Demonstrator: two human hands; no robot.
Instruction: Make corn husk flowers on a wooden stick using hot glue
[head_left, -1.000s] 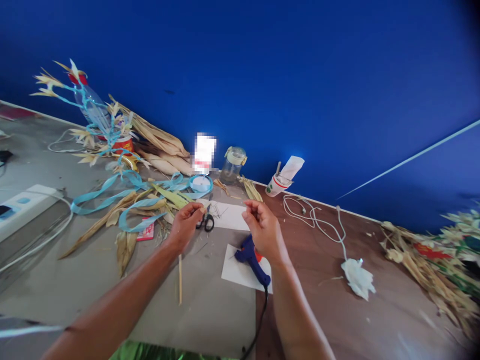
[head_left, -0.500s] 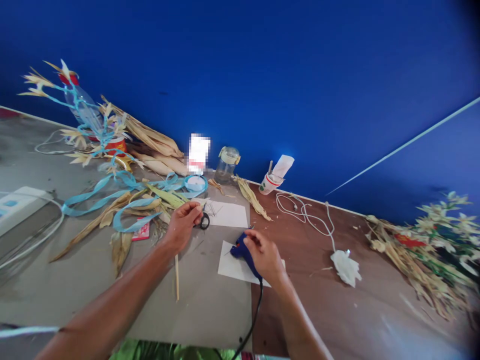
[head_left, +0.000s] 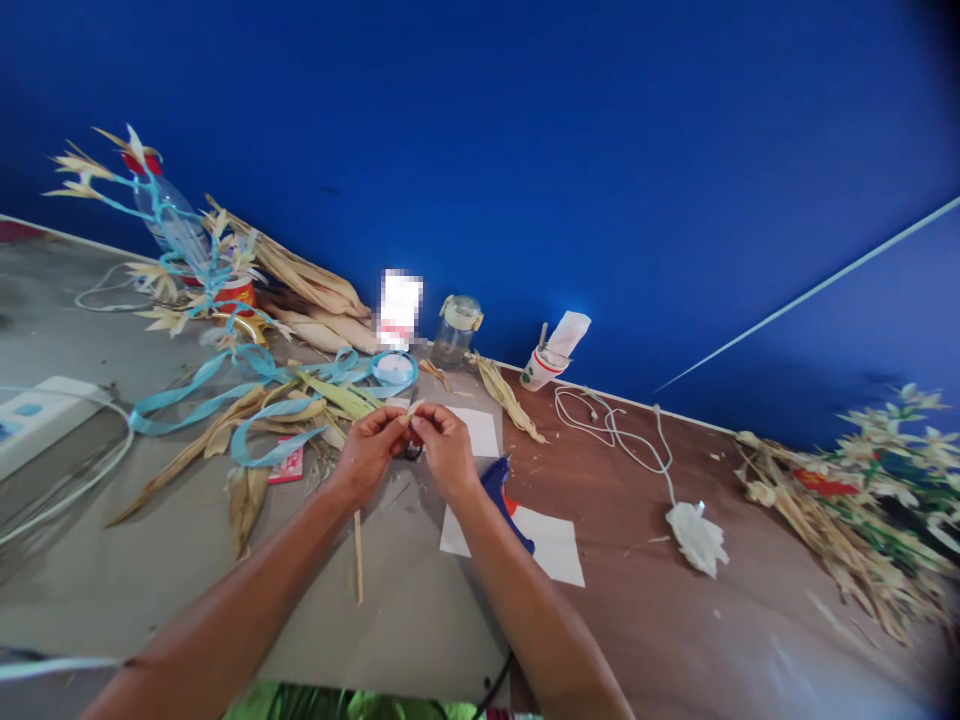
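Observation:
My left hand (head_left: 369, 452) and my right hand (head_left: 448, 452) meet above the grey part of the table, fingertips pinched together. Between them is a small pale piece of corn husk (head_left: 412, 408), mostly covered by the fingers. Just below the fingertips shows a black ring (head_left: 413, 454), seemingly a scissors handle. A blue glue gun (head_left: 498, 484) with a red trigger rests on a white sheet (head_left: 559, 545), partly behind my right forearm. Another white sheet (head_left: 480, 430) lies beyond my right hand.
Blue ribbon (head_left: 244, 440) and dry husks (head_left: 184, 480) spread to the left, near a white power strip (head_left: 52, 415). A lidded jar (head_left: 456, 335) and a paper cup (head_left: 538, 370) stand along the blue wall. A white cable (head_left: 622, 435) and dried flowers (head_left: 825, 520) lie right.
My right hand has let go of the glue gun, which now lies on the paper, and has moved left to join my left hand at the husk piece.

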